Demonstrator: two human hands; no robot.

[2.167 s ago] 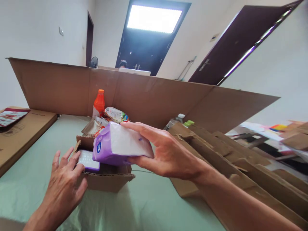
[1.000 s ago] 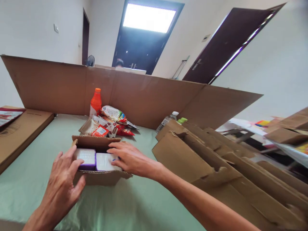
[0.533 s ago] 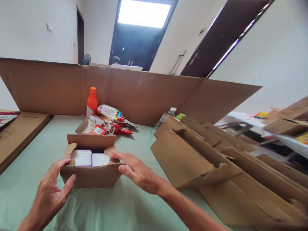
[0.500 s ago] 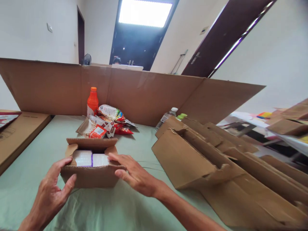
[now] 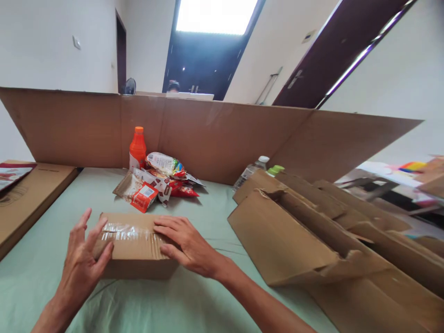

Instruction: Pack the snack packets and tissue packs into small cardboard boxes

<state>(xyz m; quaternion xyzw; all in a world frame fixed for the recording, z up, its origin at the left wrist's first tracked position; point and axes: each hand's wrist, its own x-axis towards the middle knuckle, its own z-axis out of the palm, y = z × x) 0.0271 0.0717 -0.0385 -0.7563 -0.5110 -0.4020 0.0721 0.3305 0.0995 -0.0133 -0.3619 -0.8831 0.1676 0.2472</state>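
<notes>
Between my hands a small cardboard box (image 5: 133,252) rests on the green cloth (image 5: 208,296), its top flaps folded down and strips of clear tape across them. At the box's left end is my left hand (image 5: 83,249), fingers spread, thumb at the top edge. My right hand (image 5: 187,245) lies over the right end of the top, its fingers stretched out on the flap. What is inside the box is hidden. Just behind it lie several snack packets (image 5: 144,196) in a heap beside an orange bottle (image 5: 138,148).
Several open cardboard boxes (image 5: 280,240) stand close together on the right. A clear bottle (image 5: 251,172) and a green-capped bottle (image 5: 275,170) lean behind them. A tall cardboard panel (image 5: 215,134) closes off the back. On the left lies a flat carton (image 5: 41,199).
The box's upright flaps have come down, covering the white and purple-edged packs that showed inside. Both hands stay at its ends. The view has shifted slightly.
</notes>
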